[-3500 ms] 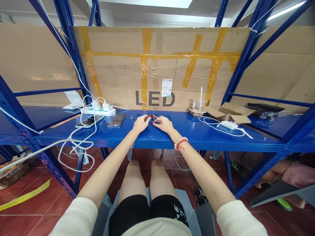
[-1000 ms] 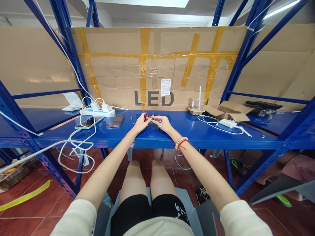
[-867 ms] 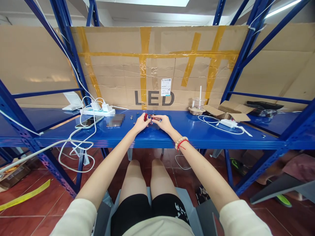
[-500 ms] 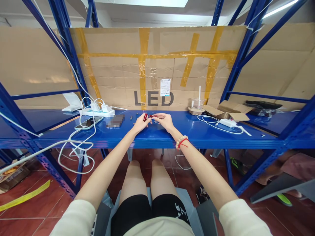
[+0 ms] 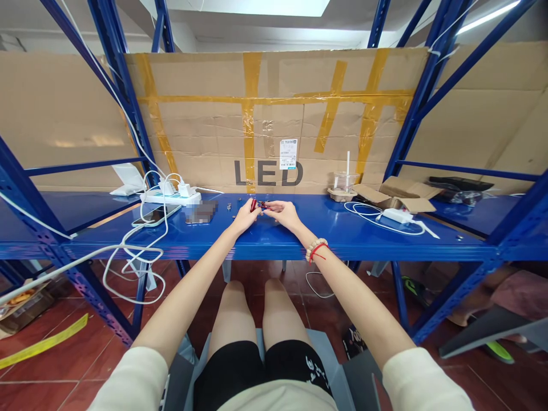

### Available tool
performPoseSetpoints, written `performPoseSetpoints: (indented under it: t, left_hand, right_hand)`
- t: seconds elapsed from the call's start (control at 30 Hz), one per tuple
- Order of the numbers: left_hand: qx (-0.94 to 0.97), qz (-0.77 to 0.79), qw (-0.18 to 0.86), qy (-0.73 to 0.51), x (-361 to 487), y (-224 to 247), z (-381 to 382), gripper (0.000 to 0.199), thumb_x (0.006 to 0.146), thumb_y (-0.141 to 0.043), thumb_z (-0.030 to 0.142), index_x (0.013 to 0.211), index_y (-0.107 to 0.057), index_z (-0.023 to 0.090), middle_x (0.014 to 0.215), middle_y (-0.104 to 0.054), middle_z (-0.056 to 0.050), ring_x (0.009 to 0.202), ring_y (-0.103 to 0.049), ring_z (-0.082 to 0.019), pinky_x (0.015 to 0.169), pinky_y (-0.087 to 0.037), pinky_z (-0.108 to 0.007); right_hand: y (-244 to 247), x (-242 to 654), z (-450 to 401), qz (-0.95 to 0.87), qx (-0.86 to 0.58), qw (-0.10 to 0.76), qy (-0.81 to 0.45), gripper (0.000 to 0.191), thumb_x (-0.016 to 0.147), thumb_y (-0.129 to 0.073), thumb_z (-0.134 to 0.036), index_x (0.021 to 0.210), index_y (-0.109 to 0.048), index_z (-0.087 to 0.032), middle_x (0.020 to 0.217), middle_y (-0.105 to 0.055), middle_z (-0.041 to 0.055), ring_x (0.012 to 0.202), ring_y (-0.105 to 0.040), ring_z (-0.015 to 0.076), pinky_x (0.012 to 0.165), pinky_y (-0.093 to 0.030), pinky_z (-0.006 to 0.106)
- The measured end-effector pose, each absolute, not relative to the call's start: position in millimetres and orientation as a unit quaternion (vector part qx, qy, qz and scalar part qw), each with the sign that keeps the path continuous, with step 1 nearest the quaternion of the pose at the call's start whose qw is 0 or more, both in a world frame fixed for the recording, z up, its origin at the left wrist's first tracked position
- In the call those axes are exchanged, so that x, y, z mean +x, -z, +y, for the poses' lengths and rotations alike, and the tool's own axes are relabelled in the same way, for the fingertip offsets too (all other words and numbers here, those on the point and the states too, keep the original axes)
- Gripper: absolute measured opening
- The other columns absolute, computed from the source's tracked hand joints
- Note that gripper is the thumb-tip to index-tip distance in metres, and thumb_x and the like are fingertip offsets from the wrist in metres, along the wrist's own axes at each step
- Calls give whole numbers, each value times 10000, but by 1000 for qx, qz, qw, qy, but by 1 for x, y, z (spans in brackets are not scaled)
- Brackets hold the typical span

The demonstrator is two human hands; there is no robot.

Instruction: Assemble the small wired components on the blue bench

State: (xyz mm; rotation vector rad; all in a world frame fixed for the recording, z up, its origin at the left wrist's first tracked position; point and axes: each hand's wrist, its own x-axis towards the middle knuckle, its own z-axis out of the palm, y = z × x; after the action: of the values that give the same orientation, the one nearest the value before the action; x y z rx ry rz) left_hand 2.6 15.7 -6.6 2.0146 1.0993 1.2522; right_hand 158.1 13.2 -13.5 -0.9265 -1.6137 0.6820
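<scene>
Over the blue shelf table [image 5: 214,242], my left hand [image 5: 246,217] is closed around a small red object [image 5: 253,204]. My right hand [image 5: 285,214] meets it from the right, thumb and fingers pinched at a small dark red and metallic piece [image 5: 264,205] between the two hands. Whether the two red parts are one object cannot be made out. Tiny metallic pieces [image 5: 229,206] lie on the table just left of my left hand. A beaded bracelet and red string [image 5: 317,250] circle my right wrist.
A power strip [image 5: 171,197], a phone [image 5: 156,215] and looped white cables stand at left, beside a blurred dark item [image 5: 201,212]. At right are a plastic cup [image 5: 346,181], an open cardboard box [image 5: 398,194] and a white adapter [image 5: 397,215]. Cardboard [image 5: 205,131] walls the back.
The fingers of my right hand have shifted slightly at the small piece. Shiny bits seen beneath my right hand earlier no longer show clearly. The whole view has moved a little.
</scene>
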Motion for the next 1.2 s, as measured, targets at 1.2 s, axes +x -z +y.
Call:
performPoseSetpoints:
  t: [1.2]
  left_hand:
    - [796, 415, 120, -424, 0, 9, 21, 84, 794, -416, 279, 752, -418, 205, 727, -578, -13, 717, -540, -157, 705, -404, -281]
  right_hand:
    - [15, 153, 9, -830, -426, 359, 15, 242, 834, -464, -324, 808, -642, -162, 713, -623, 32, 580, -499, 115, 521, -295, 210]
